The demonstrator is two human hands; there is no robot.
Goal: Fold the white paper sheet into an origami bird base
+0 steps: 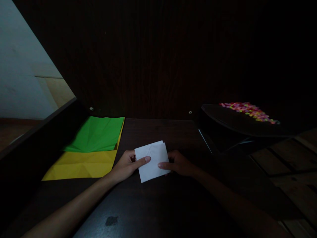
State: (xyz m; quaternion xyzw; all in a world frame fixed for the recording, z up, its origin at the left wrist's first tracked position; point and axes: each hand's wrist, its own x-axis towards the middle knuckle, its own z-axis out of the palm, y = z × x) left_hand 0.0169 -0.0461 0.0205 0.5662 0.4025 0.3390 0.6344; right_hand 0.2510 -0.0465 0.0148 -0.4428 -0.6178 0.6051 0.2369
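white folded paper point(153, 161) sits on the dark table point(160, 205), pinched at its sides by left hand point(126, 165) and right hand point(178, 163); green sheet point(97, 134) overlaps yellow sheet point(81, 165) nearby.

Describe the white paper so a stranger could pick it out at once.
Start at the dark wooden table. Near its middle, right of the green sheet lying on the yellow sheet, both hands meet: left hand, right hand. Between them is the white paper, folded small and the only one being held.
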